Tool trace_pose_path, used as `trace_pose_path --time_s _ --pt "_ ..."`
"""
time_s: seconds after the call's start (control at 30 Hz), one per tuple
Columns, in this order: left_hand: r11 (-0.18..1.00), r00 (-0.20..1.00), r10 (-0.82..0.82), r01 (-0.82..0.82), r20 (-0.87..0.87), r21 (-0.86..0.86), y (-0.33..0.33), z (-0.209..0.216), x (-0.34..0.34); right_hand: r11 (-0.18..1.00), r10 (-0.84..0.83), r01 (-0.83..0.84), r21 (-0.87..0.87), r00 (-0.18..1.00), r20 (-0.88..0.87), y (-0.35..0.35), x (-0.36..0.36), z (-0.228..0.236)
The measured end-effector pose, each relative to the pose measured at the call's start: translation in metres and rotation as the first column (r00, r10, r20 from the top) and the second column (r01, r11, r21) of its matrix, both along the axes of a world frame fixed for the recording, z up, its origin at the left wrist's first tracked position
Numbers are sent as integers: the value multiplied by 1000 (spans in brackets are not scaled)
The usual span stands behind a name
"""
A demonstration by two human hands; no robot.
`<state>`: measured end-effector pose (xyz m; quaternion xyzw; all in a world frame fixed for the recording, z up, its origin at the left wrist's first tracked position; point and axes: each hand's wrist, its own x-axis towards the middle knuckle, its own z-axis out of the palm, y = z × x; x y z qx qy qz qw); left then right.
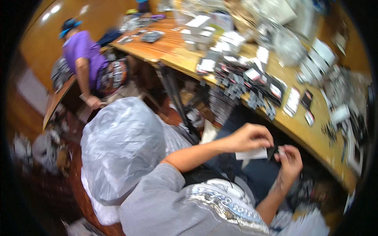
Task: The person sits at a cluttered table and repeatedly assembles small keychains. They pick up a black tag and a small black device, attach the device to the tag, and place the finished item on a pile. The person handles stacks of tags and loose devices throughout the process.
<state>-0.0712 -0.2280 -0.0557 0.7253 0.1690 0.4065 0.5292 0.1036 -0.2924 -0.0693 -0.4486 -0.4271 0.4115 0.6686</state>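
Note:
Over my lap, my left hand point(252, 137) is closed with its fingers pinched. A blank white card point(252, 154) hangs beneath its fingers and appears held by them. Close by on the right, my right hand point(289, 159) is pinched too, with a tiny pale bit at its fingertips that is too small to name. Between the two hands is a small dark flat piece point(271, 152); which hand grips it is unclear. On the table edge beyond lies a heap of small grey plastic pieces point(236, 88), with black-and-white packets point(275, 88) beside it.
A big stuffed translucent plastic bag point(122, 145) stands at my left. Along the wooden table point(177, 55) are white boxes point(197, 31), clear plastic bags point(289, 45), white rolls point(318, 61) and small black parts point(328, 131). A person in purple point(82, 51) sits at the far left.

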Motion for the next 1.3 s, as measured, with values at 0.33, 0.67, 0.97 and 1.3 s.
trace_pose_path --time_s 0.33,0.67,0.97,1.3 --pt "977 990 144 -139 15 -164 -9 -1 17 974 195 -170 149 965 -177 8 -1 -5" --pt "966 974 227 -226 -6 -123 -14 2 26 988 137 -128 81 984 -111 3 2 -4" --pt "972 975 221 -221 -15 -76 -12 4 23 962 106 -110 248 994 30 5 0 -1" --pt "967 968 243 -238 -54 89 -12 3 26 970 123 -140 201 988 95 4 2 -2"
